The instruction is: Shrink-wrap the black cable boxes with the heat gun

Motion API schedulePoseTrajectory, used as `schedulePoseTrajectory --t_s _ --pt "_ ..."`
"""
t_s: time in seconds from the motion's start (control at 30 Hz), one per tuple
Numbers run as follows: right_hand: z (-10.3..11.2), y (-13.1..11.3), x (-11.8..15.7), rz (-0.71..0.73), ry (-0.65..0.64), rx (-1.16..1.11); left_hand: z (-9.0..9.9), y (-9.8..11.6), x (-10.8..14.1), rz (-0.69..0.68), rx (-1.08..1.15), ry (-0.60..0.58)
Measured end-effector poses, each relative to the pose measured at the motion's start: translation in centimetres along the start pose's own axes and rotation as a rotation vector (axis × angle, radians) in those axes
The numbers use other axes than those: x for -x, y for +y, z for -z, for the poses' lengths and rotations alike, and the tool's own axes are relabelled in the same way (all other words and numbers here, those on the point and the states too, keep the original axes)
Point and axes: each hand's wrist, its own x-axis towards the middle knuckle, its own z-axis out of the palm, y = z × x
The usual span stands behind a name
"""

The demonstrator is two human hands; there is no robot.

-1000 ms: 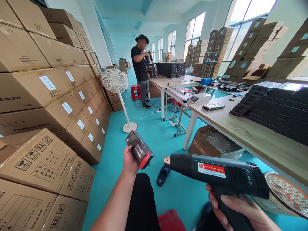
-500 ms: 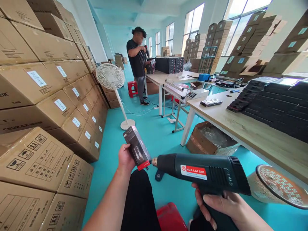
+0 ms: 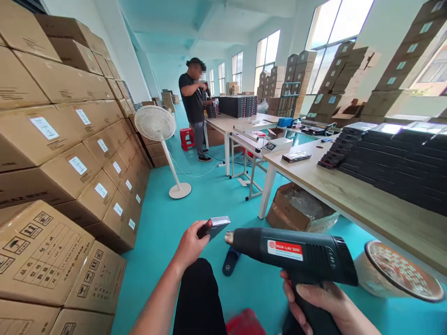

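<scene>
Near the lower middle, my left hand (image 3: 191, 243) grips a small black box (image 3: 218, 226) with a red edge. The box is turned so that a narrow end shows, and its broad face is mostly out of sight. My right hand (image 3: 314, 298) is wrapped round the handle of a dark green heat gun (image 3: 289, 249) with a red and white label. The gun's metal nozzle points left at the box, with a small gap between them.
Stacked cartons (image 3: 66, 130) line the left side, beside a white fan (image 3: 155, 123). A person (image 3: 195, 97) stands at a far table. Black boxes (image 3: 394, 163) cover part of the right table (image 3: 335, 190); below are an open carton (image 3: 296, 207) and a basket (image 3: 380, 274).
My left hand has turned the box from its broad face to a narrow end and shifted slightly right. The view has tilted, so the room sits a little lower and further left.
</scene>
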Motion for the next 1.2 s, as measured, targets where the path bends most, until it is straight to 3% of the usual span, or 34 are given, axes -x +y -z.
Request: schedulePoseTrajectory --t_s 0.07,0.23,0.37,0.5,0.63,0.8,0.93,1.2 --pt "-1.5 -0.7 -0.3 0.044 -0.044 0.042 -0.1 -0.4 0.0 -0.1 -0.177 -0.016" --pt "-2.8 -2.4 -1.3 0.026 0.08 0.198 0.3 -0.8 0.4 -0.164 -0.37 -0.037" --pt "-2.7 -2.8 -1.7 -0.041 -0.097 0.254 0.7 -1.5 0.5 -0.163 -0.362 -0.033" --pt "-3.4 -3.2 -2.0 -0.019 -0.076 0.339 0.9 -2.1 0.2 -0.151 -0.402 -0.038" --pt "-4.0 -3.7 -2.3 -0.017 -0.19 0.379 0.9 -1.8 0.0 -0.176 -0.42 -0.041" --pt "-1.9 -3.7 -2.8 -0.053 0.011 0.35 1.3 -1.5 0.3 -0.118 -0.388 0.007" --pt "-0.2 -3.6 -2.9 -0.061 0.018 0.205 1.7 -1.9 0.2 -0.088 -0.307 0.012" --pt "-1.1 -4.0 -3.2 -0.046 0.013 0.239 1.5 -1.9 0.0 -0.071 -0.295 -0.016"
